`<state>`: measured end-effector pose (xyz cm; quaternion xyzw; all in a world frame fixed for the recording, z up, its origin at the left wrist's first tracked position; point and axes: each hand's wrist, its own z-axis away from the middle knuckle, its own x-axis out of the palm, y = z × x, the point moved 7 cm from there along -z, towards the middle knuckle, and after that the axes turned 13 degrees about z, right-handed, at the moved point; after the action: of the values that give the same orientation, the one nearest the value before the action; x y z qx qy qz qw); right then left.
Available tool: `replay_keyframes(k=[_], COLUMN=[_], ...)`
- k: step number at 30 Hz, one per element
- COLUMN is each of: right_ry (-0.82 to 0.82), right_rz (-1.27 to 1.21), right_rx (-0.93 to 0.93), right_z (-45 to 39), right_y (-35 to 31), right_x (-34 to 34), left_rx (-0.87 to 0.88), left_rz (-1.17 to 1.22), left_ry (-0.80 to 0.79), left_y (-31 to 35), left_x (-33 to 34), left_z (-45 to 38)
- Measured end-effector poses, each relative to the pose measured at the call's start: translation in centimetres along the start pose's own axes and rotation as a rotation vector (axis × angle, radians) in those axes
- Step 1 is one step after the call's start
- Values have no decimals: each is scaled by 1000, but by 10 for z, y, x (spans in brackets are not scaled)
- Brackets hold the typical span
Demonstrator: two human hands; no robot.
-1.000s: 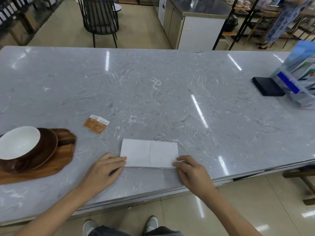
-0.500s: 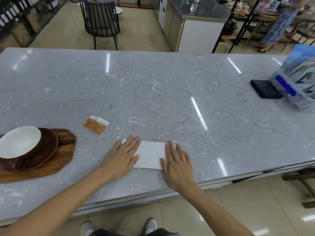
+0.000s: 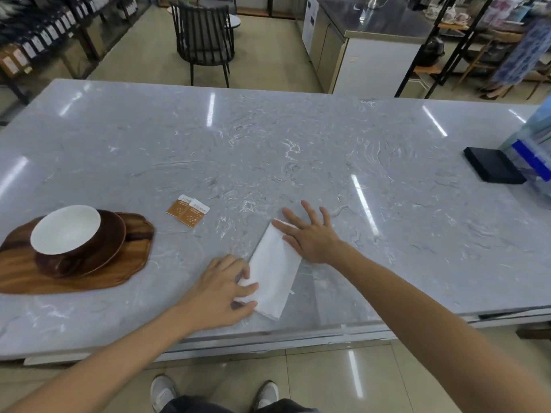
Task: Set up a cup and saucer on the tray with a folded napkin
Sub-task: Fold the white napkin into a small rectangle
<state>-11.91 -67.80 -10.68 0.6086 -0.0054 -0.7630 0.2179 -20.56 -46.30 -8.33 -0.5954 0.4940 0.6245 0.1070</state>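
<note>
— Where does the napkin stand?

— The white folded paper napkin (image 3: 272,271) lies slantwise on the grey marbled bench (image 3: 298,162), near the front edge and well apart from the dark wooden tray (image 3: 131,263) on the left. The tray already carries the dark brown saucer (image 3: 114,236), and the brown cup with a white inside (image 3: 65,229) sits on it.

— And the hands?

— The right hand (image 3: 310,238) lies flat, fingers (image 3: 290,217) straight and spread, pressing the napkin's far end against the bench. The left hand (image 3: 219,289) has its fingers (image 3: 247,289) curled over the near left edge; they look to be pinching it, though I cannot tell how much paper they hold.

— So how would you do this fold well?

— I judge it a fold or a smoothing in hand. Keep the right palm as the anchor so the thin paper cannot slide on the glossy stone. Bring the left edge over evenly, match the corners before creasing, then run a flat finger along the fold.

— Anything to mind?

— The two small orange-brown sachets (image 3: 187,210) lie near, beyond the napkin; they seem out of the way. Afterwards the napkin needs carrying left to the tray, beside the saucer.
</note>
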Motion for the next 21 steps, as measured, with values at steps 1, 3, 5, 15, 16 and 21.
replay_keyframes(k=[1, 3, 5, 15, 16, 21], right_ry=[-8, -10, 0, 129, 131, 150], right_rz=[0, -3, -23, -194, -204, -488], right_rx=[-21, -62, -79, -184, -181, -128], right_z=[-8, -16, -15, 5, 5, 2], right_y=[-3, -7, -6, -34, -33, -24], right_x=[-2, -4, -4, 1, 3, -6], left_rx=[26, 62, 103, 138, 140, 116], left_rz=[10, 17, 17, -64, -73, 199], left_ry=[1, -10, -5, -370, -397, -471], left_y=[8, 18, 22, 28, 28, 24], left_x=[5, 14, 15, 56, 58, 36], left_z=[0, -2, -2, -12, -12, -28])
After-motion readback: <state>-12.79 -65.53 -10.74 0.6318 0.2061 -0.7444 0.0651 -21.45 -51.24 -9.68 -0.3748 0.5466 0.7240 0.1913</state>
